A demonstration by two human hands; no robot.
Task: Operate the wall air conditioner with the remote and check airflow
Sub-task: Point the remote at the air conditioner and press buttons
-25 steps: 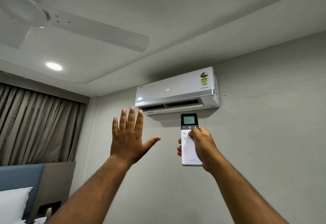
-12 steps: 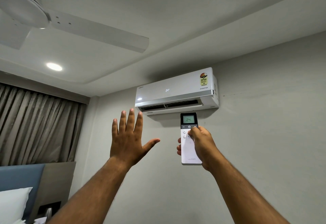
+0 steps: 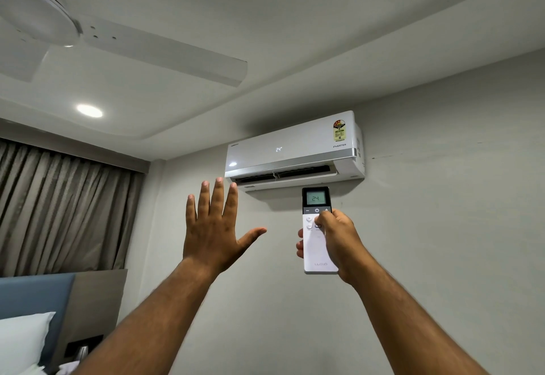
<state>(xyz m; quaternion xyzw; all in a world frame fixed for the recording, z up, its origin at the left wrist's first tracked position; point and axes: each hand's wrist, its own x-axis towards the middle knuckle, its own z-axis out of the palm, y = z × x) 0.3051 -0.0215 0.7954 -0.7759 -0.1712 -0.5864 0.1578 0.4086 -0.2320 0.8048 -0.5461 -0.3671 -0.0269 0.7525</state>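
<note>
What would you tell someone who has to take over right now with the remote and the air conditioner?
Left hand: empty, open, fingers spread, raised below the left end of the air conditioner vent.
Right hand: grip closed on the remote, aimed up at the unit, thumb on the buttons.
Done: unit is on, flap open; both unit and remote show 24.
Left: judge whether air reaches the palm, then adjust settings if needed.
</note>
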